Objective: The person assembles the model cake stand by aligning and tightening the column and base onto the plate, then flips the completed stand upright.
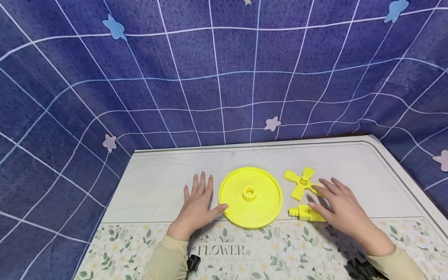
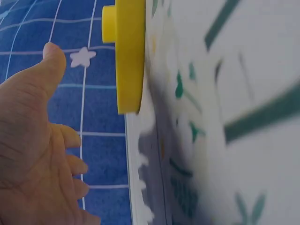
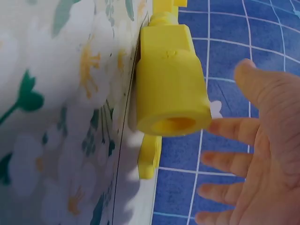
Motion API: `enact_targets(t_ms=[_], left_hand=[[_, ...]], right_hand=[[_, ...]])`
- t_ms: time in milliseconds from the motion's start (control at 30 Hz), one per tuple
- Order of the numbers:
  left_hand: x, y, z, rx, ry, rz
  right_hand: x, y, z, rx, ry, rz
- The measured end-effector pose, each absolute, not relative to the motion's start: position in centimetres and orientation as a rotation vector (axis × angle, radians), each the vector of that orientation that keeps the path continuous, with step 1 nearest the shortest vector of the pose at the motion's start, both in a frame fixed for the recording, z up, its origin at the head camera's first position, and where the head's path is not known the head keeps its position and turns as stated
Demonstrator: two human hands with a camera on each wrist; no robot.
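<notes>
A round yellow disc [image 1: 250,196] with a raised hub lies flat on the table mid-front. My left hand [image 1: 198,196] rests palm down just left of it, fingers straight, thumb touching the disc's rim [image 2: 129,56]. A yellow cross-shaped piece [image 1: 300,182] lies right of the disc, and a short yellow hollow connector [image 1: 305,213] lies on its side in front of it. My right hand [image 1: 330,198] hovers over these two, fingers spread and straight, thumb by the connector [image 3: 171,89]. In the right wrist view that hand [image 3: 253,154] holds nothing.
A white mat [image 1: 168,175] with a floral border printed FLOWER [image 1: 221,251] covers the table. Blue grid cloth [image 1: 224,77] with star shapes hangs behind and at both sides. The table's right edge [image 1: 409,175] runs diagonally.
</notes>
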State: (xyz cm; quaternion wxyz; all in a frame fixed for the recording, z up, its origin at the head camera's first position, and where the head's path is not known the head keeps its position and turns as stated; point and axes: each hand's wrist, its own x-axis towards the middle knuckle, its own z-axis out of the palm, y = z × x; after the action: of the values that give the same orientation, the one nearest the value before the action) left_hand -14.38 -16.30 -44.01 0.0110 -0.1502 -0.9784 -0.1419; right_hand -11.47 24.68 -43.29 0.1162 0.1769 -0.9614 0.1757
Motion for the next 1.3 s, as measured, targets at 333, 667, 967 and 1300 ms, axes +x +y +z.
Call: enact_targets(t_ms=[333, 667, 967, 1300], left_hand=[[-14.2, -14.4, -44.3, -0.625, -3.18, -0.432], [-14.1, -13.6, -44.5, -0.63, -3.262, -0.42], [-14.1, -13.5, -44.7, -0.605, -3.276, -0.466], [-14.2, -13.1, -44.8, -0.597, -3.289, -0.525]], right_hand=[[-10.9, 25.2, -43.8, 0.617, -2.974, 0.573], [-11.1, 25.3, -44.4, 0.607, -3.084, 0.659], [-11.0, 25.3, -43.9, 0.521, -2.971, 0.883], [-11.2, 24.8, -42.9, 0.563, -2.783, 1.067]])
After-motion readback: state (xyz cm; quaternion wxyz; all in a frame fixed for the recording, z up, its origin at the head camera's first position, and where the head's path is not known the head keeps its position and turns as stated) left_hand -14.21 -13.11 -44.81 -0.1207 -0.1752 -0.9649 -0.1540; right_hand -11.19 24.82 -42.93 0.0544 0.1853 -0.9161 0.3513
